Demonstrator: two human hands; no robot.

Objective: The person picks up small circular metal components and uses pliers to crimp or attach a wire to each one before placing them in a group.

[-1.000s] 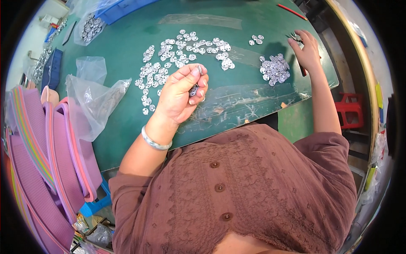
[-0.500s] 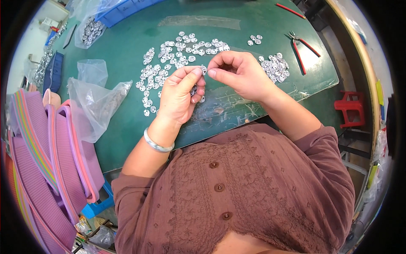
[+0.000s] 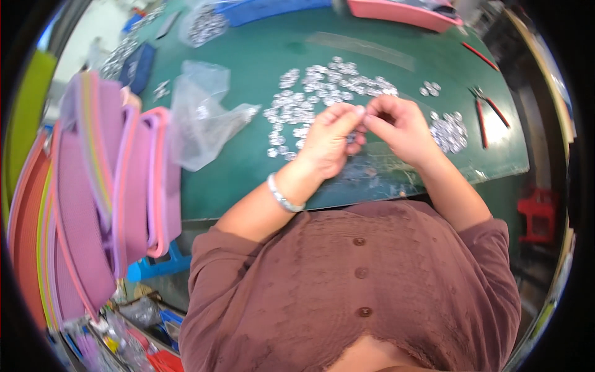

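My left hand, a pale bangle at its wrist, is closed over the green table. Small silver disc pieces show between its curled lower fingers. Thumb and forefinger of my right hand are pinched together and meet the left fingertips. Whatever sits between the fingertips is blurred and hidden. Beyond the hands lies a wide scatter of small round silver pieces. A denser pile of silver pieces rests beside my right wrist, with a small group of silver pieces farther back.
Red-handled pliers and a red stick lie at the right. A clear plastic bag is on the left, beside purple and pink bands. Blue and pink trays stand at the back. A red stool is off the right edge.
My view has swung, so the table appears shifted right and the pink tray shows. The right fingertips have closed the small gap to the left fingertips, where a silver disc was visible before.
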